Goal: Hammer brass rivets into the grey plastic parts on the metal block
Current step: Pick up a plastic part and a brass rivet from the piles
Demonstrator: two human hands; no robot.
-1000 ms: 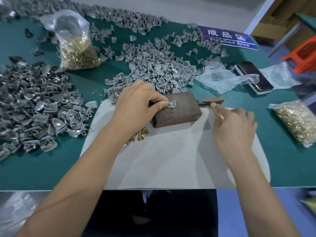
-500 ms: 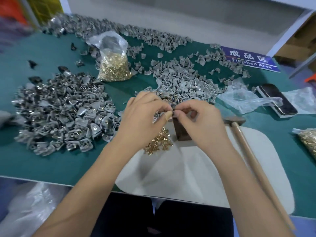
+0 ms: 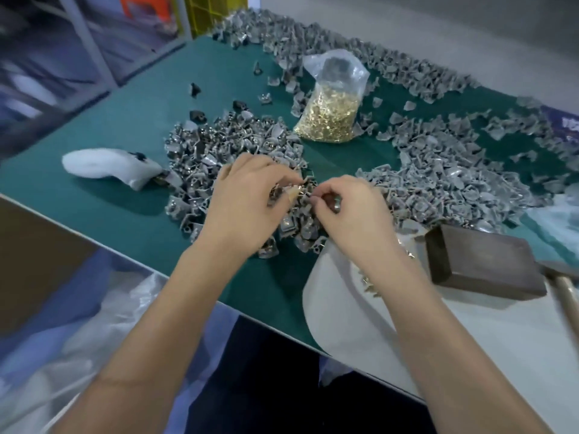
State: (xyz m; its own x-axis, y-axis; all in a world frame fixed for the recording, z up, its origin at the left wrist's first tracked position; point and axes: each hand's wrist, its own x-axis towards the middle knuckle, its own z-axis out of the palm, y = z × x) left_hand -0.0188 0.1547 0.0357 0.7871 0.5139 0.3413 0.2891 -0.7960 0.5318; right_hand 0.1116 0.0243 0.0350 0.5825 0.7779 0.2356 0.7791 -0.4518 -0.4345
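We see both hands over the left pile of grey parts (image 3: 219, 158): left hand (image 3: 247, 202) and right hand (image 3: 351, 211) each pinch a small grey part. Metal block (image 3: 479, 264) lies apart on the bench (image 3: 125, 126), hammer (image 3: 564, 283) beside it.

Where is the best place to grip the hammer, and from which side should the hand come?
Probably by the wooden handle, from above with the right hand. The hammer lies flat on the white mat, right of the metal block; its handle points toward the person.

Single head-worn view, looking forward and down, close over the green table (image 3: 131, 126), frame tilted
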